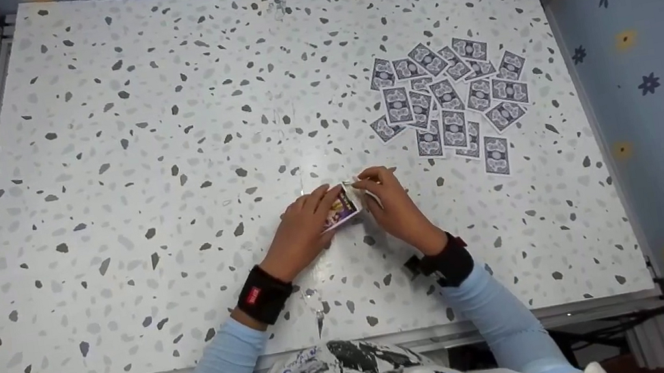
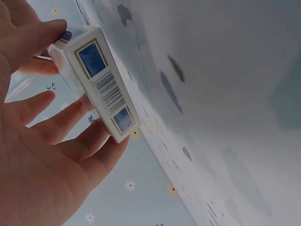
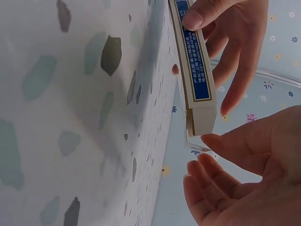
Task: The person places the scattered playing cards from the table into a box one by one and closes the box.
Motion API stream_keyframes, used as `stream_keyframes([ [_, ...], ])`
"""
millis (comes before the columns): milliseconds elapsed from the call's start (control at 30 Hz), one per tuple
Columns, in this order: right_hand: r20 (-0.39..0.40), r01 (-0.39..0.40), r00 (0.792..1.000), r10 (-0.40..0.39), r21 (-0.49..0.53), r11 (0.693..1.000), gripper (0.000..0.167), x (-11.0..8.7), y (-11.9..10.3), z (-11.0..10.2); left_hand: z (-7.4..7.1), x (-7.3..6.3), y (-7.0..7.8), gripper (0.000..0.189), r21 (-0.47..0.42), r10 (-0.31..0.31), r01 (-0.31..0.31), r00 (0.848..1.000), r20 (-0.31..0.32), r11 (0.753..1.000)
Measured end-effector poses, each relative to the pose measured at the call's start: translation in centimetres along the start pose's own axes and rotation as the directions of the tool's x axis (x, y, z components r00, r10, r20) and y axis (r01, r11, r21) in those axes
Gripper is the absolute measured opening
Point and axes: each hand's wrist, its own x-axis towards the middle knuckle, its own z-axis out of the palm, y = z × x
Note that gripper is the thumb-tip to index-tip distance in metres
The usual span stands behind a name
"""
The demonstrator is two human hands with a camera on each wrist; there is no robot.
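Observation:
My left hand (image 1: 303, 222) holds a small playing card box (image 1: 340, 209) between thumb and fingers, tilted, near the table's front middle. A purple, colourful picture faces up. In the left wrist view a white side of the box (image 2: 109, 96) shows a barcode between two blue squares. The right wrist view shows a blue printed strip on the box (image 3: 195, 61) and a pale end flap (image 3: 203, 121). At that end is my right hand (image 1: 392, 204), its thumb tip touching the flap and its other fingers loosely bent beside it. What is inside the box is hidden.
Several face-down playing cards (image 1: 449, 96), dark-patterned with white borders, lie scattered and partly overlapping to the right, beyond my right hand. They are on the white speckled table (image 1: 107, 180). Blue floral walls (image 1: 657, 118) stand along its back and sides.

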Motion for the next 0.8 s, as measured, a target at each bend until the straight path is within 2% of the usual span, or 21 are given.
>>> stream_keyframes([
  [100,0.000,0.000,1.000,0.000,0.006,1.000,0.024,0.0,0.5,-0.7,-0.1,-0.1,-0.1,0.071,-0.001,-0.007,0.007,1.000,0.007,1.000],
  [233,-0.023,-0.026,0.999,0.026,-0.009,1.000,0.024,0.1,2.3,-3.1,-0.2,-0.3,-0.3,0.071,-0.007,-0.009,0.009,1.000,0.023,1.000],
  [367,-0.021,-0.139,0.990,0.137,-0.079,0.987,0.024,0.1,5.2,-6.4,-0.2,-0.4,-0.4,0.072,-0.017,-0.008,0.009,1.000,0.023,1.000],
  [567,0.032,-0.280,0.956,0.292,-0.199,0.939,0.029,-0.9,9.3,-11.3,-0.1,-0.4,-0.6,0.072,-0.011,-0.018,0.018,1.000,0.014,1.000],
  [667,0.014,-0.355,0.928,0.372,-0.268,0.895,0.033,-1.7,11.2,-13.2,-0.1,-0.4,-0.7,0.071,-0.009,-0.017,0.017,1.000,0.021,1.000],
  [800,0.007,-0.494,0.853,0.522,-0.317,0.810,0.045,-2.7,13.4,-14.5,-0.1,-0.4,-0.7,0.072,-0.011,-0.027,0.027,0.999,0.037,1.000],
])
